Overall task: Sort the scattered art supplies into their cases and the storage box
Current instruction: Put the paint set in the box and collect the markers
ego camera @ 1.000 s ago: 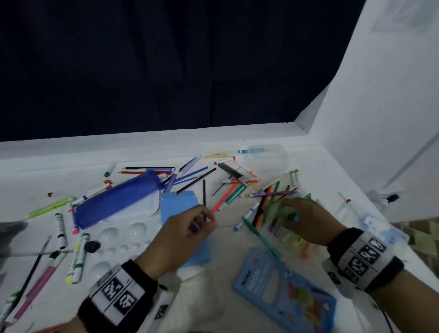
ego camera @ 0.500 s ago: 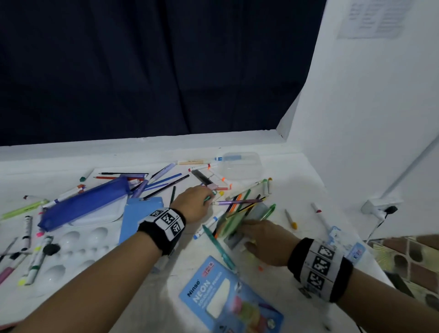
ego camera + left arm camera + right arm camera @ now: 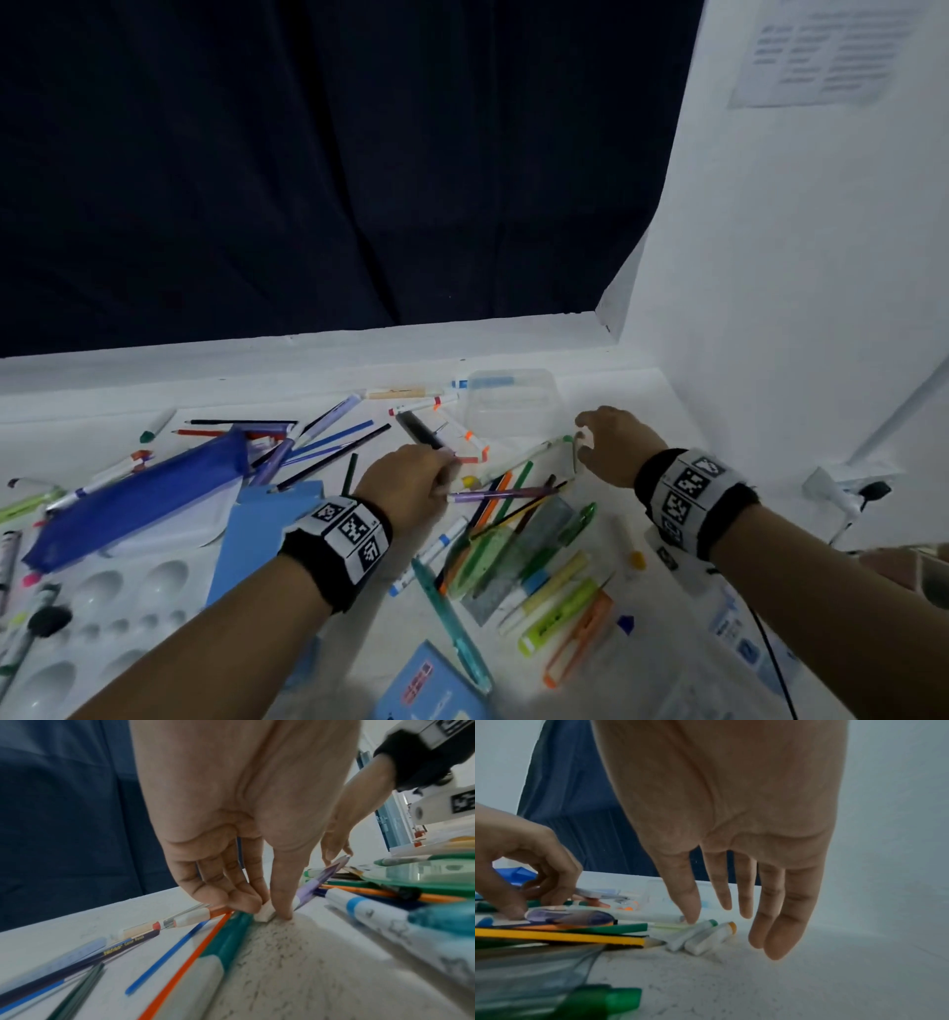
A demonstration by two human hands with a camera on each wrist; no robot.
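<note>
Pens, pencils and markers lie scattered on the white table (image 3: pixel 590 514). My left hand (image 3: pixel 452 473) reaches into the middle of the pile. In the left wrist view its thumb and fingers (image 3: pixel 267 910) pinch a small white piece (image 3: pixel 264 914) down on the table; I cannot tell if it is an eraser or a marker end. My right hand (image 3: pixel 583 442) hovers open further right. Its straight fingers (image 3: pixel 731 933) point down over two white markers, one green-capped (image 3: pixel 693 933) and one orange-capped (image 3: pixel 712 938). The thumb tip touches the green-capped one. A clear storage box (image 3: pixel 508 401) stands behind both hands.
A dark blue pencil case (image 3: pixel 138 493) and a light-blue case (image 3: pixel 257 534) lie left of my left arm, with a white paint palette (image 3: pixel 102 606) in front of them. A clear pouch of highlighters (image 3: pixel 534 560) lies between my arms. The wall (image 3: pixel 770 308) closes the right side.
My left hand left the light-blue case and moved forward into the marker pile. My right hand left the pouch and pens and moved forward and right, opening over the capped markers.
</note>
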